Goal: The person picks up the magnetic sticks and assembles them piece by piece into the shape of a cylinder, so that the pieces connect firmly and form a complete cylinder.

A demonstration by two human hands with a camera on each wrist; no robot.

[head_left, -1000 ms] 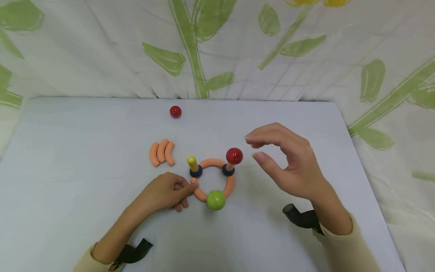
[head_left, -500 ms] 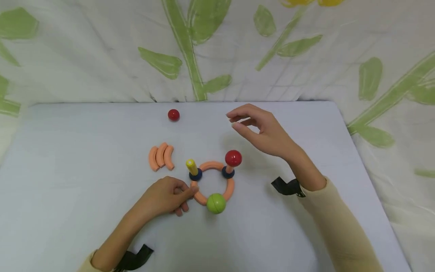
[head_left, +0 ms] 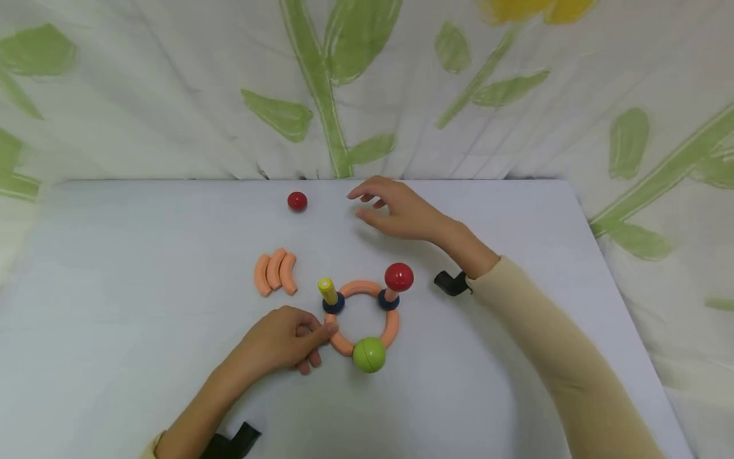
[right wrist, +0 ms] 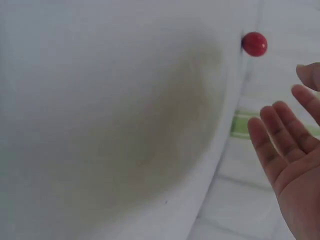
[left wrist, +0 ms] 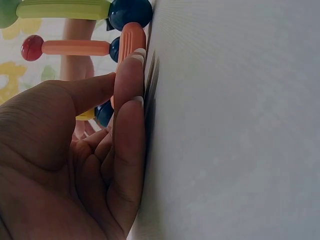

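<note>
My left hand (head_left: pixel 281 341) pinches a curved orange piece (head_left: pixel 342 345) of a ring-shaped toy frame between thumb and fingers. Dark blue balls join the ring's pieces, and rods stand up from them. A red ball (head_left: pixel 399 276) tops the orange rod. The yellow rod (head_left: pixel 327 290) has no ball on its end. In the left wrist view a light green rod (left wrist: pixel 65 9) carries a green ball (head_left: pixel 369 355). Over the table's far part, my right hand (head_left: pixel 401 207) holds nothing, fingers loosely bent. A loose red ball (head_left: pixel 297 201) lies just left of its fingertips.
Three loose curved orange pieces (head_left: pixel 276 271) lie side by side left of the ring. The white table (head_left: pixel 143 255) ends at the back against a hanging cloth (head_left: pixel 201 127) printed with green leaves.
My right hand has moved left and away from me, from beside the ring toward the loose red ball. The left hand keeps its grip on the ring.
</note>
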